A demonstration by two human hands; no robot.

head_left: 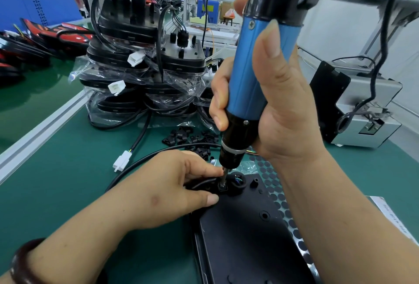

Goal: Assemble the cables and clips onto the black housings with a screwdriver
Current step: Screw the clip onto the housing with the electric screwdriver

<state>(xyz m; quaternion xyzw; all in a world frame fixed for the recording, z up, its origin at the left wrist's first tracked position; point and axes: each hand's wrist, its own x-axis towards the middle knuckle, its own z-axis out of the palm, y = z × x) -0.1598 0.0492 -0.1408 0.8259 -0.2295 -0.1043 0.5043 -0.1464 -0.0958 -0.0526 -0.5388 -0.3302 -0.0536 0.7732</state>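
Observation:
A black housing (244,233) lies flat on the green mat at the bottom centre. My right hand (283,111) grips a blue and black electric screwdriver (251,75), held upright, its bit down on a small black clip (223,187) at the housing's far end. My left hand (165,190) pinches the black cable (145,159) and the clip against the housing, fingertips right beside the bit. The cable loops away to a white connector (122,161).
A pile of loose black clips (190,138) lies behind the housing. Stacked bagged housings with cables (140,63) stand at the back. A sheet of black round pads (278,195) lies to the right. A grey box (367,111) sits at the far right. Red lamp parts (56,34) lie at the left.

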